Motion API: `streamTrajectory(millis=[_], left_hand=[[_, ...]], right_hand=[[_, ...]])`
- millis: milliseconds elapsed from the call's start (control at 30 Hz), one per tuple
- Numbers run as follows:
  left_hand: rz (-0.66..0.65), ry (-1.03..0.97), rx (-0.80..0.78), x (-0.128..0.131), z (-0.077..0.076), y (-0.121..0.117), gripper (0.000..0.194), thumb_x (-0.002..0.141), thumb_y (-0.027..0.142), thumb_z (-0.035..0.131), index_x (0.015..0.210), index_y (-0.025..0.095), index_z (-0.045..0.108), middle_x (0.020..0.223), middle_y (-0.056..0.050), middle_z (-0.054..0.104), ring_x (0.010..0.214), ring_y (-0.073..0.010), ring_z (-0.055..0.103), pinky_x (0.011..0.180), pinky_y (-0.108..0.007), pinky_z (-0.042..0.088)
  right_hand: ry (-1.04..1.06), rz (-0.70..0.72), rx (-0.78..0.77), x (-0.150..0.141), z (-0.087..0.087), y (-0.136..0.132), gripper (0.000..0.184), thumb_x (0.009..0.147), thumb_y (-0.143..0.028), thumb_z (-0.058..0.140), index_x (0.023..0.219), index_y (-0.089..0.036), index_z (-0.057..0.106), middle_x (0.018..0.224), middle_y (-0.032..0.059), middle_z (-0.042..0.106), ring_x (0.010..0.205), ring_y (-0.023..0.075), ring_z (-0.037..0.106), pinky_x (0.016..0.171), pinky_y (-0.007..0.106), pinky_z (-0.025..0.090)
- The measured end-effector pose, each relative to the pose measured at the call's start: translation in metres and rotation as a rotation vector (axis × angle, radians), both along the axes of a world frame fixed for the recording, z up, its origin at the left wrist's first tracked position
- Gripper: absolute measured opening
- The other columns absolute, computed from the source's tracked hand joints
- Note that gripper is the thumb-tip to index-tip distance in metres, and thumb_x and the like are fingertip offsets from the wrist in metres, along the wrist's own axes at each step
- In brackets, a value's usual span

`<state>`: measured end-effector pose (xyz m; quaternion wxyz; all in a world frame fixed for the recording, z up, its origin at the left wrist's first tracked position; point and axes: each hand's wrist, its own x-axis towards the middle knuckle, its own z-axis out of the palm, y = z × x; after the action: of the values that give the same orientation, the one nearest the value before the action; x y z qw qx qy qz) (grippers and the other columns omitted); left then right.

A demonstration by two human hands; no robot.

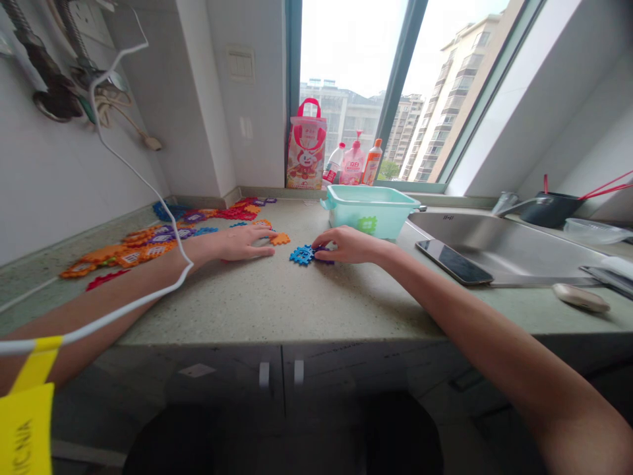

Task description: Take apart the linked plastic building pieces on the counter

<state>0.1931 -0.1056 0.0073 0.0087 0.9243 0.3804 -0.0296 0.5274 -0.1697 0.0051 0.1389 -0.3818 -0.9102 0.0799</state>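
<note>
tile: blue gear-edged plastic tile, lying flat on the counter between your hands. it sits nearer your right hand, and its squarish outline shows no clear long axis.

right hand: palm down and reaching in from the right, fingers curved and narrow over a purple tile, tips at the blue tile's right side. you can't tell whether they're gripping or only resting there.

left hand: low and nearly flat, fingers loosely apart, holding nothing. fingertips lie just beside an orange tile.

room: speckled stone countertop runs toward you, with its front edge well below both hands — most space for moving lies there.

nearby: heap of orange, purple, red and blue tiles past your left wrist; mint-green plastic basket beyond your right hand; smartphone beside the steel sink; white cable across your left forearm.
</note>
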Motion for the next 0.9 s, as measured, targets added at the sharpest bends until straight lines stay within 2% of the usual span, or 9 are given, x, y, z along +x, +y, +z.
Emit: streamTrajectory(millis=[300, 900], left_hand=[[0.013, 0.012, 0.007, -0.0013, -0.0023, 0.0036, 0.094, 0.104, 0.081, 0.037, 0.174, 0.018, 0.043, 0.182, -0.014, 0.035, 0.167, -0.0314, 0.034, 0.137, -0.044, 0.024], [0.017, -0.012, -0.01, -0.0038, -0.0064, 0.0094, 0.101, 0.102, 0.087, 0.036, 0.175, 0.017, 0.042, 0.182, -0.015, 0.034, 0.168, -0.0326, 0.033, 0.137, -0.044, 0.024]], right_hand=[[-0.013, -0.011, 0.003, -0.0017, 0.0013, -0.0021, 0.032, 0.104, -0.04, 0.069, 0.125, -0.021, 0.084, 0.12, 0.0089, 0.086, 0.101, 0.0227, 0.077, 0.089, 0.033, 0.053], [-0.02, -0.012, 0.008, -0.0012, 0.0008, -0.0021, 0.031, 0.104, -0.039, 0.07, 0.126, -0.022, 0.084, 0.119, 0.008, 0.086, 0.1, 0.0206, 0.077, 0.089, 0.031, 0.053]])
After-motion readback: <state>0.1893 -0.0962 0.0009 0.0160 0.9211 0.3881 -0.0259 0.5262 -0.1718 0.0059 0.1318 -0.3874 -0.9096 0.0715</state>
